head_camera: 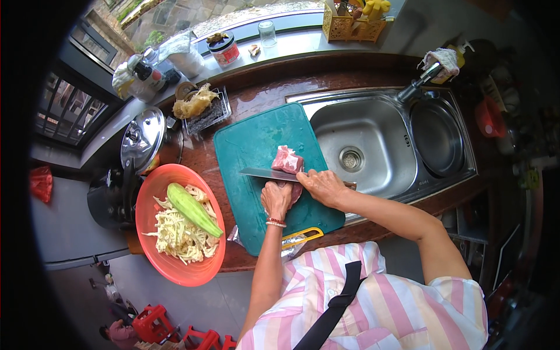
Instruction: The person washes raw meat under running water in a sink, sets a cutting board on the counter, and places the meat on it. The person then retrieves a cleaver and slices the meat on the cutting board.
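Observation:
On a green plastic cutting board (245, 135), my right hand (321, 186) grips the handle of a kitchen knife (264, 174). The blade points left and lies across raw meat, with one chunk of meat (287, 160) on its far side. My left hand (276, 199) is on the near side of the blade and holds the other part of the raw meat (296, 195), partly hidden under the fingers. To the left, an orange-red plastic basin (144, 218) holds torn cauliflower pieces (179, 234) and a peeled green gourd (192, 209).
A stainless steel sink (372, 140) with a faucet (420, 83) adjoins the board's right side. A lidded metal pot (142, 138) and a clear tray (208, 116) with a loofah-like scrubber stand at the back left. A drinking glass (267, 34) and a jar (224, 50) sit on the windowsill.

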`<state>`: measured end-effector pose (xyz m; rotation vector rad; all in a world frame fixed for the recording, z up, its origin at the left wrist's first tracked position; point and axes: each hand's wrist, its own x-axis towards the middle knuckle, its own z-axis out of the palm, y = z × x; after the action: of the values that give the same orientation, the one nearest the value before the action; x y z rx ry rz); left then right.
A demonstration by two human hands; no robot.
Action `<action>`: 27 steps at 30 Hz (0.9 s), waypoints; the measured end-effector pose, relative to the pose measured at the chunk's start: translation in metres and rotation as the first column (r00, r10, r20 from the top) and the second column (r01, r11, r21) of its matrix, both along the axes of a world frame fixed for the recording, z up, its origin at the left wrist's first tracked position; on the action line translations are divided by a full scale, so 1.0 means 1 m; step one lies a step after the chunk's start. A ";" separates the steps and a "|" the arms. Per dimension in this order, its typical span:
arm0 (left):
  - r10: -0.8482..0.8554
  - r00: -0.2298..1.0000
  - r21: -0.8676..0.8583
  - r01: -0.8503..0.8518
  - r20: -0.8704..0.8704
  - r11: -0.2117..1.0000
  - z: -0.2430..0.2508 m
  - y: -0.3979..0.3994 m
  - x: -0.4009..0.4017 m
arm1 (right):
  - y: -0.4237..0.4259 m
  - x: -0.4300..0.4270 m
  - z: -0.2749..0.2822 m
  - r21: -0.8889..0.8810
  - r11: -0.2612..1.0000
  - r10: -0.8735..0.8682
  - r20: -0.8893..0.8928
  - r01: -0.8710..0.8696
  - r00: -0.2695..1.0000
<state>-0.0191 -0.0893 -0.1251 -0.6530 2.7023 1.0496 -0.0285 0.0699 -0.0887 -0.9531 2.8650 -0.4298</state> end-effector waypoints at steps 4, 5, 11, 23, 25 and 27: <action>-0.008 1.000 0.068 0.010 -0.028 0.998 0.002 0.004 0.002 | -0.012 -0.006 -0.005 -0.038 0.999 -0.011 -0.005 0.011 1.000; -0.015 0.999 0.067 0.017 -0.030 0.998 0.001 0.003 0.002 | -0.009 -0.005 -0.006 -0.039 0.999 -0.018 -0.007 0.018 1.000; 0.043 0.990 0.055 -0.036 -0.138 0.998 -0.011 -0.009 0.003 | 0.019 0.004 -0.001 0.068 0.998 -0.013 -0.004 0.014 1.000; -0.005 0.992 0.095 0.017 -0.129 0.995 -0.002 0.013 0.013 | -0.001 0.002 -0.010 0.052 0.998 -0.035 -0.117 0.041 0.992; -0.004 0.984 0.094 0.021 -0.176 0.995 -0.010 0.011 0.016 | -0.011 -0.002 -0.013 0.009 0.999 -0.041 -0.127 0.043 0.991; 0.037 0.964 0.206 0.018 -0.261 0.978 -0.021 0.004 0.015 | -0.014 -0.006 -0.014 -0.006 0.999 -0.049 -0.092 0.049 0.995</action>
<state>-0.0041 -0.0856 -0.1463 -0.5225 2.7509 1.4936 -0.0347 0.0560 -0.1025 -0.9288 2.9769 -0.4065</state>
